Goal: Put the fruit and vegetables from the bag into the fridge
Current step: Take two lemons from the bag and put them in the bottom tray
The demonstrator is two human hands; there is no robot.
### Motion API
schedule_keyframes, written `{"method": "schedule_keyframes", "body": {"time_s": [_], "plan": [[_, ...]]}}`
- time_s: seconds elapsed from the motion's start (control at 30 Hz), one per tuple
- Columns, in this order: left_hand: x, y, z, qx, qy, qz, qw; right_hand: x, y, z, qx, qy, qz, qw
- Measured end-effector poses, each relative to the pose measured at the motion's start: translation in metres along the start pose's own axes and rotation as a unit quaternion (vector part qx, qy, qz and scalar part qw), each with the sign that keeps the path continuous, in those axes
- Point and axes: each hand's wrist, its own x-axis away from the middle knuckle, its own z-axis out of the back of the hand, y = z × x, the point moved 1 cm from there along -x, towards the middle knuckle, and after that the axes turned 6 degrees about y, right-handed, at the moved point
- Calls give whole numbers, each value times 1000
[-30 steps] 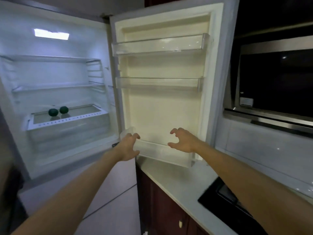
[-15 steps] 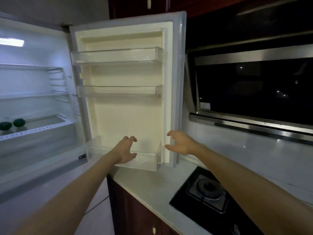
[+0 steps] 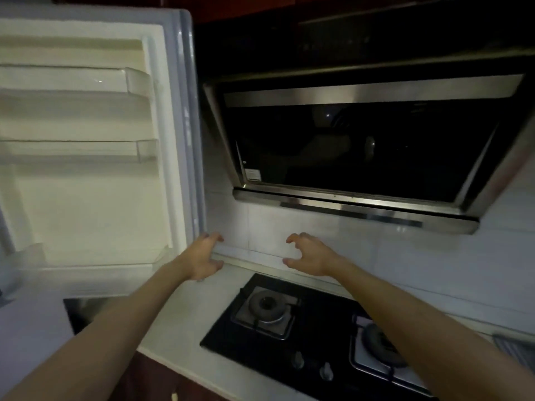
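Kitchen counter, open fridge door beside empty left hand, right hand apart

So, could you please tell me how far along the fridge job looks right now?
Done: the fridge door stands open, its shelves bare. In hand: nothing; the left hand and right hand hover empty above the counter beside the stove. Left: no bag or produce shows here, so loading apparently remains.
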Motion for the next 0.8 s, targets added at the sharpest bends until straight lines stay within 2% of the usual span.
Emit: {"method": "schedule_keyframes", "body": {"time_s": [0.43, 0.8], "plan": [[-17, 226, -97, 51, -52, -146, 987, 172, 181, 98, 54, 63, -160, 984], [7, 414, -168, 104, -123, -324, 932, 375, 273, 169, 105, 98, -357, 923]]}}
